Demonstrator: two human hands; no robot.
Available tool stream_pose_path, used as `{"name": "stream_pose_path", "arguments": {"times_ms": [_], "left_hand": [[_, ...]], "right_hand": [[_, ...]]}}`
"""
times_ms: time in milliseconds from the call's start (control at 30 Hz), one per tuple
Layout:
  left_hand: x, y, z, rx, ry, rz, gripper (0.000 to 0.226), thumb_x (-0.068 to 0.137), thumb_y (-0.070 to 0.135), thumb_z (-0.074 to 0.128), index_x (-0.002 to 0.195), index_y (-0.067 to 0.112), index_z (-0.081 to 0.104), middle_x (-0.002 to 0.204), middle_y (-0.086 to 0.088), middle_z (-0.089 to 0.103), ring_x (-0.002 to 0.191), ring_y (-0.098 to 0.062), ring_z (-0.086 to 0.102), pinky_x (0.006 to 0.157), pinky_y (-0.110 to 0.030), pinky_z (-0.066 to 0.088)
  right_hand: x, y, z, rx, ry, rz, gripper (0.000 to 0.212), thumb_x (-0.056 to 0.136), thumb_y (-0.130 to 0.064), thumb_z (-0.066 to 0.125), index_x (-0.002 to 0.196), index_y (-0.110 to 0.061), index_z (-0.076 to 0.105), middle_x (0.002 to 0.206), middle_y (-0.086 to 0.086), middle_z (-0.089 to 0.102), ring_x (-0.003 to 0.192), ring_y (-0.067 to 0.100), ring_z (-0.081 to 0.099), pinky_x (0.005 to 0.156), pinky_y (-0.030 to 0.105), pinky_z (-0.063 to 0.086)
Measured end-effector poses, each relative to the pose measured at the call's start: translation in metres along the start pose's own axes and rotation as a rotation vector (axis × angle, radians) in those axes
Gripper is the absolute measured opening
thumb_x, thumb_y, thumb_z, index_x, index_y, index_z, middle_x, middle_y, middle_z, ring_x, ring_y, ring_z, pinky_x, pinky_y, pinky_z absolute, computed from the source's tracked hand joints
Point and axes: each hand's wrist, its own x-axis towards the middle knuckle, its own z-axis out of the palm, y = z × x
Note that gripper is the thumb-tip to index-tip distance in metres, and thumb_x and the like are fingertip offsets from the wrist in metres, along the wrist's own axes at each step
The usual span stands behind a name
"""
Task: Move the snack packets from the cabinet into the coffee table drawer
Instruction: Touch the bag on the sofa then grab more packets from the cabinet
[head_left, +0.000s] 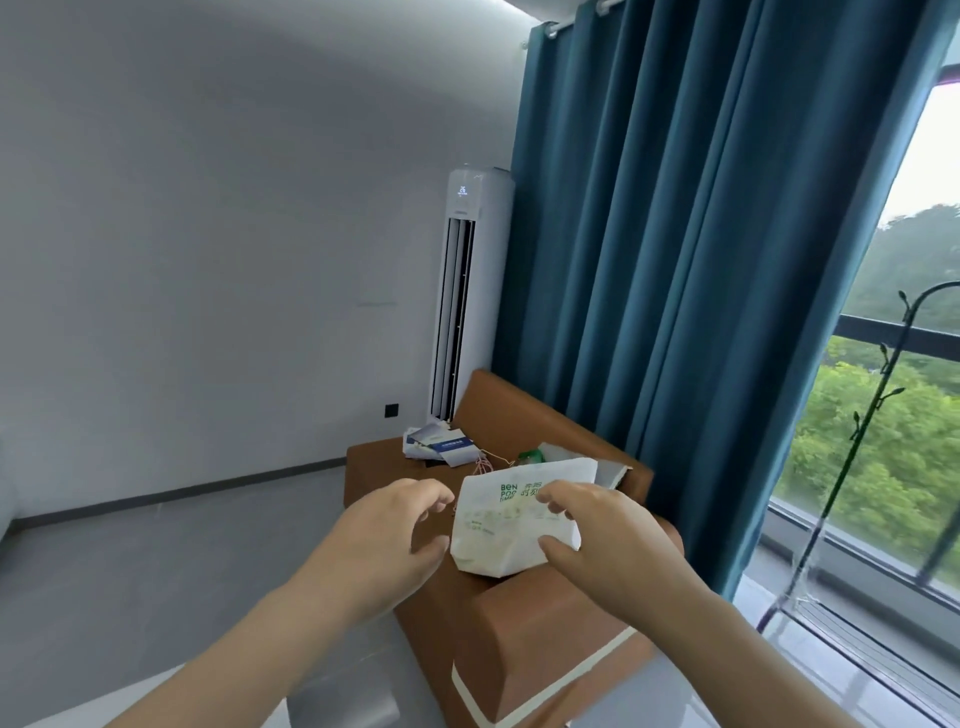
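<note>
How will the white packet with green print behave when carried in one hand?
Probably floppy: the white plastic packet with green print looks creased and puffy. Likely light, since the right hand pinches it with only thumb and fingertips.

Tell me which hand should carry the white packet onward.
Right. The right hand pinches the white packet, fingers above and thumb below; the left hand only curls beside its left edge, with no clear hold.

Both forearms extended, left hand (395, 525) loosely cupped, right hand (608, 540) fingers (558, 496) pinching packet (498, 545)
</note>
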Motion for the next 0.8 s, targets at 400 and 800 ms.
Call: {"name": "stream_pose_path", "arguments": {"times_ms": [400, 800], "left_hand": [[0.174, -0.044, 0.066, -0.013, -0.007, -0.06, 0.033, 0.087, 0.028, 0.062, 0.119, 0.03, 0.056, 0.114, 0.018, 0.058, 0.102, 0.0, 0.056, 0.092, -0.026, 0.048], [0.312, -0.136, 0.078, 0.057, 0.091, -0.201, 0.031, 0.088, 0.029, 0.06, 0.118, 0.032, 0.054, 0.113, 0.022, 0.055, 0.103, 0.004, 0.053, 0.088, -0.017, 0.044]], "right_hand": [[0.164, 0.11, 0.041, 0.018, -0.017, -0.059, 0.036, 0.09, -0.034, 0.053, 0.125, -0.032, 0.051, 0.121, -0.015, 0.057, 0.109, 0.004, 0.052, 0.08, 0.018, 0.041], [0.373, 0.135, 0.094, 0.077, -0.017, -0.235, 0.032, 0.089, -0.036, 0.054, 0.121, -0.034, 0.053, 0.112, -0.014, 0.063, 0.094, 0.008, 0.059, 0.067, 0.015, 0.05]]}}
